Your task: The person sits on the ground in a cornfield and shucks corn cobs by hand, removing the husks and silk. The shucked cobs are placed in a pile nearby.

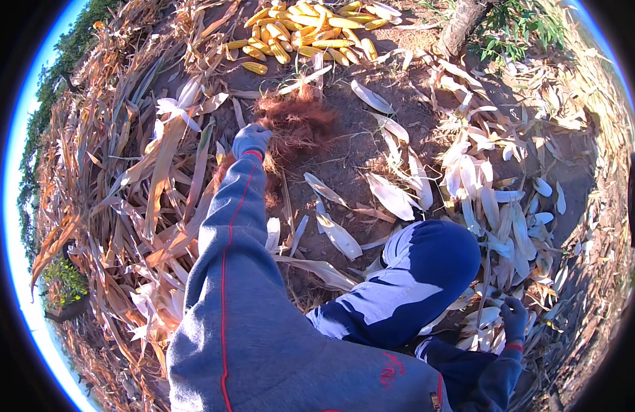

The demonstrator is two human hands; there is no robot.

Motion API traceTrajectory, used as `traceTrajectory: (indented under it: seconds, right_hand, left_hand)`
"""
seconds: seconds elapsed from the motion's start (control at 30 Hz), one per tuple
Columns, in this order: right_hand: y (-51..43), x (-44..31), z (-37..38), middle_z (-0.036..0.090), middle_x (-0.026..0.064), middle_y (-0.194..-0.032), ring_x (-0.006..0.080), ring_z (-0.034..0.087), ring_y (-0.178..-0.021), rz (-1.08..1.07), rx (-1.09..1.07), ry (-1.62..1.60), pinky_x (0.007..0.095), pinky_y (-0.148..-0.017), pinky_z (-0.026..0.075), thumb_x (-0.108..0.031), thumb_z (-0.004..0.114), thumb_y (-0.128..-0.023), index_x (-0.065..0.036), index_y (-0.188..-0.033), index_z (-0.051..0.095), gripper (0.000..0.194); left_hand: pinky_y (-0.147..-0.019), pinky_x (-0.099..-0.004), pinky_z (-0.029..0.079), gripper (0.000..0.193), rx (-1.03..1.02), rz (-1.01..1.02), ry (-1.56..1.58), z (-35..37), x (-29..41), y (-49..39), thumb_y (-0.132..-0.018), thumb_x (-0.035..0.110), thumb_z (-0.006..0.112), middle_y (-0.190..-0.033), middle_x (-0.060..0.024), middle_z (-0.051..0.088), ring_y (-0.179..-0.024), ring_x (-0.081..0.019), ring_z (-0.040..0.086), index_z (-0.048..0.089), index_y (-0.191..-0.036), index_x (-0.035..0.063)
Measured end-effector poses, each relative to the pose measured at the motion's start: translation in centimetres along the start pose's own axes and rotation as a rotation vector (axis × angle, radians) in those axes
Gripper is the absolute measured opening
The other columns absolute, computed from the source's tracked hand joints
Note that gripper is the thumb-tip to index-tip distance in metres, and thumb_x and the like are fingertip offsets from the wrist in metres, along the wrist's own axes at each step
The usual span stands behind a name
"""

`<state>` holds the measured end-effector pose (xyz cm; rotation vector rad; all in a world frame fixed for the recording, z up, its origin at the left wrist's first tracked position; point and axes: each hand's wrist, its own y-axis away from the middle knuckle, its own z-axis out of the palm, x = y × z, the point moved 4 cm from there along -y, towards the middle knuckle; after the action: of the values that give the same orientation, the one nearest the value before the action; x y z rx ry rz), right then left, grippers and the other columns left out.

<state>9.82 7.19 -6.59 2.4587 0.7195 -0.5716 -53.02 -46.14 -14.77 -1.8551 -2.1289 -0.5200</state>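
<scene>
My left hand (253,140), in a grey glove, reaches forward with its fingers curled. It is at the left edge of a heap of reddish-brown corn silk (302,122); whether any silk is in its grasp is hidden. More silk shows on both sides of that forearm. Low on the right, beside my bent knee (436,257), my gloved right hand (514,319) is over pale dry corn husks (482,319). Its fingers are bent, and I cannot make out whether they grip a husk.
Husked yellow corn cobs (302,31) are heaped at the far side, near a tree trunk (459,28). Dry corn stalks (158,170) bank up along the left. Loose husks (392,195) are scattered on the bare soil (343,149), with a thicker husk pile (503,221) at right.
</scene>
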Motion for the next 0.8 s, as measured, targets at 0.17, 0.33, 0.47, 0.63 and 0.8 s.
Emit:
traceTrajectory:
  seconds: [0.17, 0.33, 0.47, 0.63, 0.8]
  right_hand:
    - [0.3, 2.2, 1.2, 0.067, 0.0073, -0.086, 0.0127, 0.061, -0.073, 0.089, -0.018, -0.034, 0.0276, -0.066, 0.05, -0.008, 0.064, -0.079, 0.001, -0.101, 0.065, 0.023]
    - [0.5, -0.4, 2.7, 0.064, 0.0063, -0.08, 0.0095, 0.058, -0.065, 0.111, -0.063, -0.116, 0.0247, -0.058, 0.049, -0.007, 0.063, -0.08, 0.0, -0.099, 0.064, 0.02]
    - [1.0, -1.3, 2.8, 0.064, 0.0061, -0.083, 0.0102, 0.059, -0.066, 0.092, -0.094, -0.065, 0.0251, -0.061, 0.051, -0.006, 0.063, -0.08, 0.0, -0.1, 0.064, 0.021]
    - [0.3, -3.3, 2.9, 0.065, 0.0055, -0.085, 0.0104, 0.06, -0.068, 0.128, -0.089, -0.083, 0.025, -0.062, 0.05, -0.005, 0.064, -0.079, 0.0, -0.101, 0.063, 0.023]
    - [0.2, -3.2, 3.5, 0.064, 0.0045, -0.083, 0.0104, 0.06, -0.066, 0.034, -0.108, -0.063, 0.0249, -0.06, 0.048, -0.005, 0.062, -0.08, -0.001, -0.1, 0.063, 0.021]
  left_hand:
    - [-0.082, -0.0369, 0.05, 0.024, 0.113, -0.107, -0.053, -1.7, -9.2, -3.9, -0.073, 0.03, 0.065, -0.09, -0.0112, 0.069, -0.086, -0.0288, 0.066, 0.072, -0.093, 0.0174]
    - [-0.088, -0.0382, 0.046, 0.043, -0.035, -0.219, -0.159, -0.5, -16.0, -3.1, -0.08, 0.046, 0.057, -0.103, -0.0156, 0.066, -0.098, -0.032, 0.062, 0.067, -0.104, 0.0125]
    - [-0.096, -0.0408, 0.04, 0.069, -0.132, -0.177, -0.306, -0.5, -15.0, 2.3, -0.081, 0.056, 0.052, -0.123, -0.0221, 0.054, -0.111, -0.0346, 0.055, 0.046, -0.132, 0.0098]
    - [-0.1, -0.0418, 0.037, 0.093, -0.171, -0.171, -0.367, -1.0, -12.4, 7.4, -0.074, 0.045, 0.066, -0.132, -0.0163, 0.049, -0.117, -0.0311, 0.052, 0.016, -0.146, 0.0129]
    - [-0.093, -0.0409, 0.044, 0.079, 0.073, -0.169, 0.019, -3.1, -14.4, 6.3, -0.075, 0.046, 0.064, -0.126, -0.0202, 0.052, -0.112, -0.035, 0.054, 0.033, -0.139, 0.0124]
